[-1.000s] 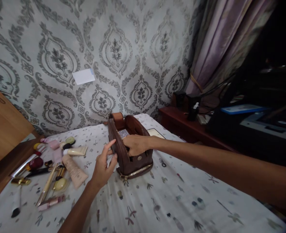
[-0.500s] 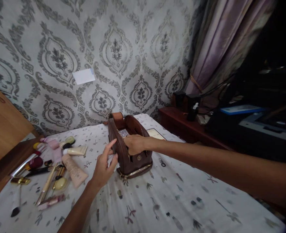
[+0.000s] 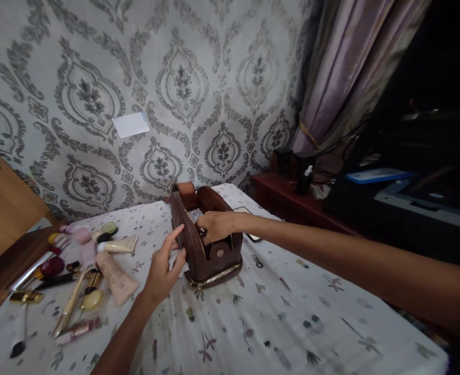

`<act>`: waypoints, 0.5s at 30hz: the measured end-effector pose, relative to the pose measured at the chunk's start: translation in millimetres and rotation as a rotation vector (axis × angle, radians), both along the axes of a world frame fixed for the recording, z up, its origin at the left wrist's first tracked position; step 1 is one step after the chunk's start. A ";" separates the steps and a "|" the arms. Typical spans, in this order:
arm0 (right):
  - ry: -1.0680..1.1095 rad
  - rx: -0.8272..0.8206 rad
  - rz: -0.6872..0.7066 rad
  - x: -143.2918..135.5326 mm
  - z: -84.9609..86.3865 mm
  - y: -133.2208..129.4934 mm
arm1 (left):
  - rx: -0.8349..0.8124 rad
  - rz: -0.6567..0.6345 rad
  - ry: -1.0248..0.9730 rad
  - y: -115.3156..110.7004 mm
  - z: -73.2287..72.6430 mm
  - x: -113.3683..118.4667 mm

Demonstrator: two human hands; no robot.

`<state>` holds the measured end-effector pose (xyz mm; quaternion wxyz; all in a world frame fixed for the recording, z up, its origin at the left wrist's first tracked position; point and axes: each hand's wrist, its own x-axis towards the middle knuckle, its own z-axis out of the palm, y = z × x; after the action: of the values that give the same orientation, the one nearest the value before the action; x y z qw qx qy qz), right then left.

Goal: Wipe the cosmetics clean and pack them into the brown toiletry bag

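A brown leather handbag [image 3: 189,234] stands upright on the bed-like surface with a patterned sheet [image 3: 261,323], its top unzipped. My right hand [image 3: 216,226] reaches into the opening with fingers curled. A small dark thing shows at its fingertips, too hidden to name. Beyond the hand, a glittery silver item [image 3: 194,214] sits inside the bag. My left hand [image 3: 163,268] rests against the bag's left side, index finger and thumb stretched apart. A bit of white shows behind its fingers; I cannot tell what it is.
Left of the bag lie makeup items: a beige tube [image 3: 116,278], a cream tube [image 3: 118,245], a brush [image 3: 18,333] and several others. A phone [image 3: 255,238] lies partly behind my right forearm. A dark red cabinet [image 3: 267,182] stands at the right, the patterned wall [image 3: 183,130] behind.
My right hand has shifted slightly within the bag, and a small dark thing now shows at its fingertips. The left hand stays at the bag's side. The view has turned a little right.
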<state>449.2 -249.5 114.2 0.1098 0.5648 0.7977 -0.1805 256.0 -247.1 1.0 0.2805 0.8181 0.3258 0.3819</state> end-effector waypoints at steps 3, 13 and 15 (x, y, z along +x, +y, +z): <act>-0.030 -0.008 0.000 0.0 1.9 -0.7 | 0.008 0.010 0.002 0.9 -1.7 0.3; -0.074 0.031 0.031 -0.5 4.7 -2.6 | 0.018 0.010 -0.001 1.7 -2.4 0.7; -0.090 0.054 0.044 0.3 6.8 -2.7 | 0.009 0.012 -0.004 1.6 -2.9 0.6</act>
<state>449.5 -252.1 121.0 0.1342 0.5574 0.8088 -0.1308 256.7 -245.5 -2.0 0.2751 0.8166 0.3288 0.3864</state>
